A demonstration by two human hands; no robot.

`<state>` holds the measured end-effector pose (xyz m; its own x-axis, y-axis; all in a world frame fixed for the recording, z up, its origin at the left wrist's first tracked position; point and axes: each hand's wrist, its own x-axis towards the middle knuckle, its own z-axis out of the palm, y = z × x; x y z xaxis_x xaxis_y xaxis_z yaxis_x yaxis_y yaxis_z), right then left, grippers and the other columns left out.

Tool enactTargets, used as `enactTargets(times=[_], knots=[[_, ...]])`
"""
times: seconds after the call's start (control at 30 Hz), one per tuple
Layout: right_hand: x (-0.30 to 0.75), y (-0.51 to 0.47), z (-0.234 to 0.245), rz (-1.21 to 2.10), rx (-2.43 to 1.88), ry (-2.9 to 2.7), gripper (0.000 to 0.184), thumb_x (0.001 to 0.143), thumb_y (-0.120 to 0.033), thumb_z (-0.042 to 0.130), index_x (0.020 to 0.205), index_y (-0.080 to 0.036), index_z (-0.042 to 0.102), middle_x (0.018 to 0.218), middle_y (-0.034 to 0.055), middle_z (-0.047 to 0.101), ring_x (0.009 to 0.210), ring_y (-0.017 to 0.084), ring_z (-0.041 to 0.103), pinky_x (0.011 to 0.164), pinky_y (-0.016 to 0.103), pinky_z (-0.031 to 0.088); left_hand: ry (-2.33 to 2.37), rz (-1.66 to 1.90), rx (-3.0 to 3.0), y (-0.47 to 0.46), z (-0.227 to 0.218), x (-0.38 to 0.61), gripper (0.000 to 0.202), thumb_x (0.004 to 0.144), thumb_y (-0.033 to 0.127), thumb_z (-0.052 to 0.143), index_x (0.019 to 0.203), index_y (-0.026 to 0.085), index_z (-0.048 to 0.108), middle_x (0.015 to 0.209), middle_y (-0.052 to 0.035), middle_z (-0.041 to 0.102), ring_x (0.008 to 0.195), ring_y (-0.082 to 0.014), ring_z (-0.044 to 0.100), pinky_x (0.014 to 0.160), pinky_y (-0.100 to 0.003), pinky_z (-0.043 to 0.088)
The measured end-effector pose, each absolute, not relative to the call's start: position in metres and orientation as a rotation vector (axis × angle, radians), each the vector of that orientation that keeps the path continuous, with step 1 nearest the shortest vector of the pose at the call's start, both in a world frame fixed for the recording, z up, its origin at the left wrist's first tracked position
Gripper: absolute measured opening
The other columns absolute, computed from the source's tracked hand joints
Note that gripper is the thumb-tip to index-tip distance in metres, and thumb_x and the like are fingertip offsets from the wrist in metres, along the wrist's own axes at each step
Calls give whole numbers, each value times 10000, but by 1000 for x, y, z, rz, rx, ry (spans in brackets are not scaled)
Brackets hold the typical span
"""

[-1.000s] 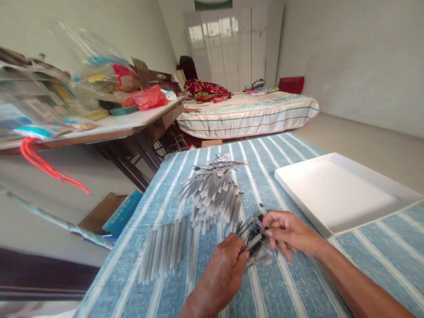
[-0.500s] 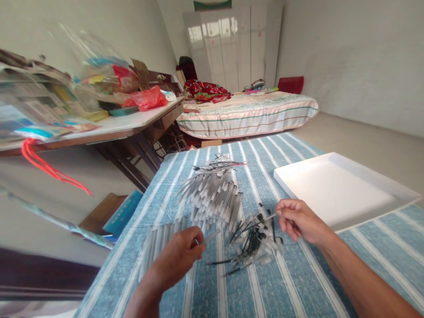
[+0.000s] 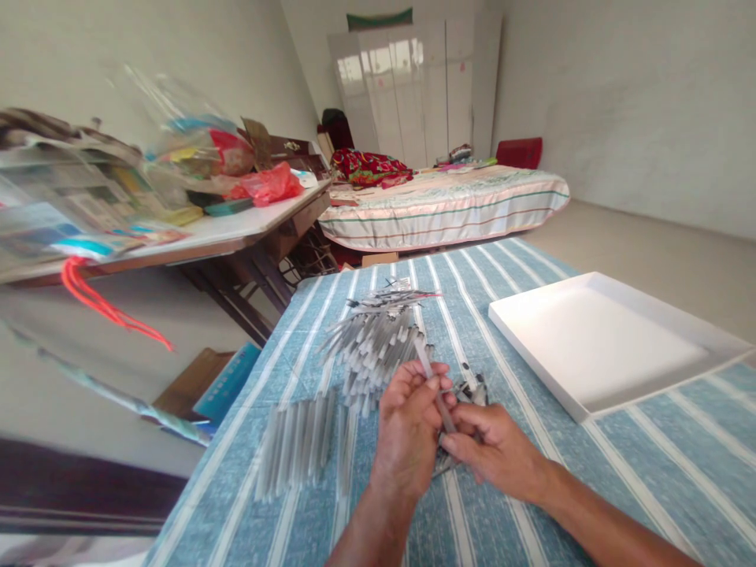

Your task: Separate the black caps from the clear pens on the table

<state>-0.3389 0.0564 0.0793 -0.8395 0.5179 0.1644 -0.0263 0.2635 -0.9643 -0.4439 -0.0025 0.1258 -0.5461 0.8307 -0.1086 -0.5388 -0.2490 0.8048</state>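
My left hand [image 3: 406, 425] and my right hand [image 3: 493, 450] meet over the blue striped tablecloth [image 3: 531, 488], both closed round one clear pen barrel [image 3: 426, 364] that slants up between them. Under the hands lies a small heap of black-tipped pen parts [image 3: 472, 391], mostly hidden. Beyond the hands is a large pile of clear pen barrels [image 3: 373, 346]. A tidier row of clear tubes [image 3: 297, 445] lies to the left of my left hand.
A shallow white tray [image 3: 602, 339] sits on the table at the right. A cluttered wooden table [image 3: 194, 228] with bags stands to the left. A bed [image 3: 442, 201] and white wardrobes [image 3: 413, 87] are at the back of the room.
My hands were apart half a second ago, left near the tube row, right by the dark heap. Now they have come together in the middle on one pen barrel.
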Motion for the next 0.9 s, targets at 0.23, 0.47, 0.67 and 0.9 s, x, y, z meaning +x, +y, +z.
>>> enactTargets(times=[0.23, 0.47, 0.67, 0.9], knots=[[-346, 45, 83, 2229, -541, -1824, 328, 841, -462, 406, 662, -187, 402, 417, -60, 530, 236, 57, 419, 254, 133, 203, 1140, 2078, 274, 14, 130, -443, 138, 688, 213, 631, 752, 151, 526, 626, 31, 518, 406, -25, 379, 344, -132, 271], [-363, 38, 110, 2228, -560, -1888, 315, 848, -410, 382, 628, -187, 411, 371, -75, 487, 200, 48, 354, 218, 134, 169, 1303, 2245, 255, 10, 146, -453, 110, 672, 186, 601, 697, 142, 504, 609, 42, 490, 377, -13, 322, 306, -125, 227], [-363, 20, 128, 1843, -610, -2198, 303, 829, -321, 402, 559, -186, 423, 381, -71, 443, 248, 42, 351, 274, 151, 202, 1631, 2319, 342, -6, 160, -488, 89, 698, 189, 528, 653, 144, 465, 582, 47, 475, 363, -9, 280, 310, -131, 216], [-340, 48, 96, 1177, -674, -2403, 250, 778, -311, 515, 564, -183, 488, 477, -41, 481, 450, 85, 445, 446, 193, 274, 2038, 2163, 373, -63, 160, -570, 87, 654, 189, 572, 716, 146, 527, 528, 39, 546, 405, -72, 459, 397, -172, 353]])
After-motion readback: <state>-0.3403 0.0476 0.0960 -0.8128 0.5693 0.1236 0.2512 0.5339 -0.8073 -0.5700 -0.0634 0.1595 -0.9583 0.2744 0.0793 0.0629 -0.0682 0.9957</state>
